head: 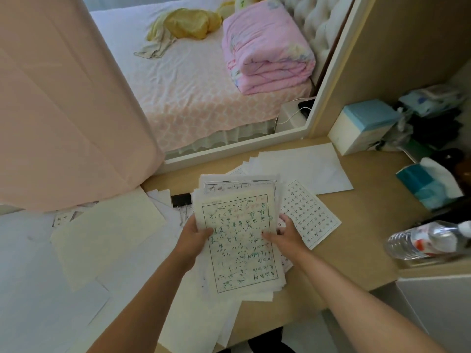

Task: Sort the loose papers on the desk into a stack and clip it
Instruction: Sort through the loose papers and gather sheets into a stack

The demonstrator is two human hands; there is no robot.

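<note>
Both hands hold a rough stack of papers (239,240) above the middle of the wooden desk (356,238). Its top sheet carries a grid of green handwriting. My left hand (195,236) grips the stack's left edge, thumb on top. On the right edge, my right hand (285,234) pinches the sheets. A black binder clip (181,200) lies on the desk just left of the stack's far corner. Loose sheets lie around: a cream sheet (107,233) to the left, a printed character sheet (309,212) to the right, blank white sheets (305,166) behind, more under the stack.
A clear plastic bottle (428,240) lies on its side at the desk's right edge. Tissue packs (428,184) and a white and blue box (364,126) stand at the back right. A pink curtain (63,110) hangs at the left, with a bed behind it.
</note>
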